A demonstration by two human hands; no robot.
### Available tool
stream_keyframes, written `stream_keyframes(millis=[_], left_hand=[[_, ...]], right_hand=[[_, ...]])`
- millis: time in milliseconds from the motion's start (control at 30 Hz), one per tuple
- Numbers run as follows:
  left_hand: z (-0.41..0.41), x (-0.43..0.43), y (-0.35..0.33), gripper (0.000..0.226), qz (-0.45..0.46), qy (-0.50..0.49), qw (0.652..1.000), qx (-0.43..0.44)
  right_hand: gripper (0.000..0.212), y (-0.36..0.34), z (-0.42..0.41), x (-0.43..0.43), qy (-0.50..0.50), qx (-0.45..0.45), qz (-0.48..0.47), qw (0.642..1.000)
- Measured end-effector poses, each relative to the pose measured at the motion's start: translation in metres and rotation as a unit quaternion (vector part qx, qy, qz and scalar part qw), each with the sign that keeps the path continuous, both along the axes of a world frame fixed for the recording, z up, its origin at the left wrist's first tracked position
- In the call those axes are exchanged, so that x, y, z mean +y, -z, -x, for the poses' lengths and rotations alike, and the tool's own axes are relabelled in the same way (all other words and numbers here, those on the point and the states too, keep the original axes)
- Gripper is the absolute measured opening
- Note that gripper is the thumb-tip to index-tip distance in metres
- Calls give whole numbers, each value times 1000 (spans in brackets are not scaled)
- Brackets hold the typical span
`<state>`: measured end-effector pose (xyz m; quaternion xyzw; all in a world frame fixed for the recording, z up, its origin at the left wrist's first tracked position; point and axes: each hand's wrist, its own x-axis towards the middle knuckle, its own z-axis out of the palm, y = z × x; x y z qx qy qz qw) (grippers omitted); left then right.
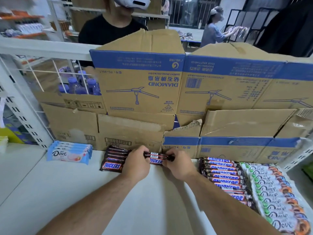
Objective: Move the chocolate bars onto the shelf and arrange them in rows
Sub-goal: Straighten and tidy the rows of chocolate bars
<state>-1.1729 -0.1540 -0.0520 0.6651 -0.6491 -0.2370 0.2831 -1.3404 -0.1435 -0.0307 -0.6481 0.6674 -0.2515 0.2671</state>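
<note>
**Snickers gripped in both hands at the back of a white shelf**

Pinching a bundle of Snickers bars (156,156) by its two ends: left hand (135,164) curled round the left end, right hand (180,165) curled round the right. Held low over the white shelf (50,192), close to its back edge; resting on the board or just clear of it, cannot tell.

Just left of the bundle, partly under the left hand, a stack of Snickers (112,161), label up. Further left, well apart, a stack of pale Dove bars (69,152). To the right, a long row of Snickers (223,177) running front to back, with a row of Dove bars (274,192) just beside it.

Along the back of the shelf, flattened cardboard boxes (140,85) printed upside down with a ceiling fan. Behind the wire grid at left, purple-capped bottles (79,85); beside them a white slotted post (22,114).

Beyond the boxes, a person in black (108,29) close by, and a second person (215,29) further off at a clothes rack (254,22).
</note>
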Motion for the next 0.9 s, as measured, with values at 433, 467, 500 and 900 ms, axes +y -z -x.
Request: stream_keyframes(millis=[433,467,500,900], left_hand=[[5,15,5,26,51,-19,998,-40],[5,15,5,26,48,-21,998,-42],[6,15,5,25,47,-23,998,-44],[21,32,3,25,104,49,992,-61]], right_hand=[[25,18,-11,2,124,-23,21,992],[25,19,-12,1,125,-23,19,992],[25,20,-12,1,127,-24,17,992],[26,11,5,24,120,7,53,991]])
